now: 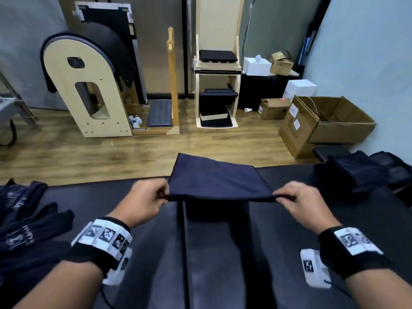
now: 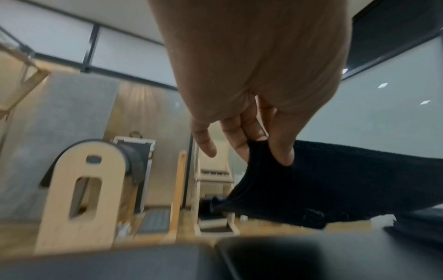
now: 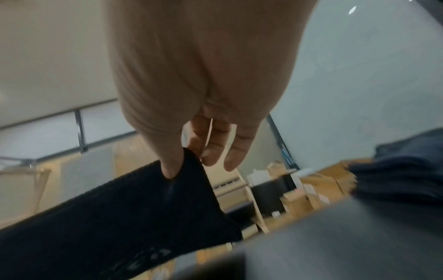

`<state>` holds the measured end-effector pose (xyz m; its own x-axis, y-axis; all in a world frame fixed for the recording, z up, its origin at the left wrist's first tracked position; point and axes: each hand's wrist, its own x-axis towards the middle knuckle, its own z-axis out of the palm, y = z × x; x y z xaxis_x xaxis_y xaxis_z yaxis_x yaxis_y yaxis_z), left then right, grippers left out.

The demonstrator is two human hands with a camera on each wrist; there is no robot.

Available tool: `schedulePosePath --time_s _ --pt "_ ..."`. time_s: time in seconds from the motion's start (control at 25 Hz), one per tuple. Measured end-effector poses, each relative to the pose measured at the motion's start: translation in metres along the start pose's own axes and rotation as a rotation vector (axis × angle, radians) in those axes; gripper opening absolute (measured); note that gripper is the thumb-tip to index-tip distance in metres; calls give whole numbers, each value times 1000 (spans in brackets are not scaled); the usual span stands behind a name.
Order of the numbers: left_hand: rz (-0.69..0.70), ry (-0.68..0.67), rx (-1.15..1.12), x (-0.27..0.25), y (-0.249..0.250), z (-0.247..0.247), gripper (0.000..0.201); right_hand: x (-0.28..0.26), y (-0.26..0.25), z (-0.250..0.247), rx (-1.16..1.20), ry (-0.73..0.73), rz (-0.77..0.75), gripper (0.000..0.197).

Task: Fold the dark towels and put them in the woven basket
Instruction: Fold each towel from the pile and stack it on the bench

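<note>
A dark navy towel [image 1: 216,177] is stretched flat in the air above the black padded table [image 1: 289,219], its far edge raised toward the floor side. My left hand [image 1: 156,195] pinches its near left corner between thumb and fingers. My right hand [image 1: 287,196] pinches the near right corner the same way. In the left wrist view the thumb and fingers [image 2: 278,151] clamp the towel [image 2: 335,181]. The right wrist view has the thumb [image 3: 171,164] pressed on the towel [image 3: 120,223]. No woven basket is in view.
A heap of unfolded dark towels [image 1: 24,221] with white print lies at the table's left. A stack of folded dark towels [image 1: 354,170] sits at the right, beside a dark bag [image 1: 396,166]. Beyond the table: wooden floor, pilates equipment [image 1: 89,85] and open cardboard boxes [image 1: 330,121].
</note>
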<state>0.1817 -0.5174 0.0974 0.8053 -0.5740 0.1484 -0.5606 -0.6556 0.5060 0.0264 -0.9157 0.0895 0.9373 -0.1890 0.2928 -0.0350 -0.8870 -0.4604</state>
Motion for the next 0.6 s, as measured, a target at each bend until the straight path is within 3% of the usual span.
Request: schedulePosePath --time_s 0.12,0.24,0.36,0.44,0.6 --pt "-113 -229 85 -51 -19 69 23 -61 26 44 -51 -281 99 20" --pt "-176 -488 25 -100 -19 116 16 -121 41 72 -32 -615 278 10" --pt "-308 -658 -95 -124 -12 129 15 -154 41 73 73 -754 416 11" --pt "-365 -665 -150 -128 -7 128 21 -158 40 68 80 -758 421 10" --pt "-319 -506 -130 -100 -4 124 22 -130 43 63 25 -663 404 16"
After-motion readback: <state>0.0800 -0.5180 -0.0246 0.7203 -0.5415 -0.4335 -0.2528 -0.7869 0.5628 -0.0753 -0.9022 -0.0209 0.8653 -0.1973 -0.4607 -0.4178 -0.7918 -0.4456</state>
